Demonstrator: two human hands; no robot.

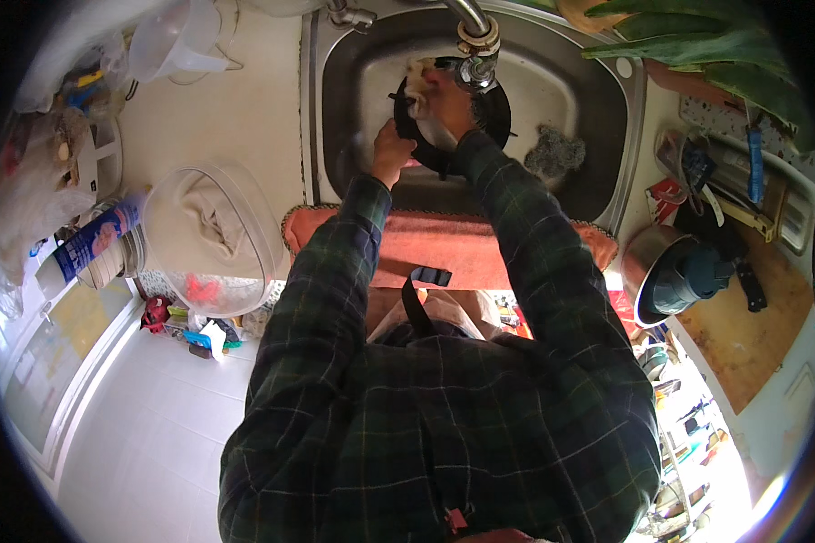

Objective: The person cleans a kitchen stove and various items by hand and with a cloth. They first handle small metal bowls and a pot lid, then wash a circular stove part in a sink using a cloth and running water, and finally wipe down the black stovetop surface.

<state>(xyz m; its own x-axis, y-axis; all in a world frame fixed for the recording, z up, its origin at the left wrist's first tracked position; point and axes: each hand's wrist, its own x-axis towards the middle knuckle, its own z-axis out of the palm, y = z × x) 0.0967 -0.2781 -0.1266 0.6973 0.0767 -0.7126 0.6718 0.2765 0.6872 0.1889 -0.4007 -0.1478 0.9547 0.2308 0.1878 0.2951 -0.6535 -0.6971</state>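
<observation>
A round black object (498, 112), perhaps a stove's pan support with short prongs, is in the steel sink (343, 88) under the metal tap (479, 44). My left hand (392, 151) is closed on its left edge, beside a small pink patch. My right hand (451, 105) lies over its middle, blurred, against a pale, crumpled cloth-like thing (418, 88); whether the fingers grip it cannot be made out. A grey steel-wool scourer (555, 153) rests on the sink floor to the right.
An orange towel (441, 237) lies along the sink's front edge. On the left stands a clear plastic tub (272, 224) with a pale cloth inside. At the right are a steel bowl (642, 261), a black-handled knife (750, 285) and a wooden board (740, 353). Aloe-like leaves (672, 47) overhang the sink's back right.
</observation>
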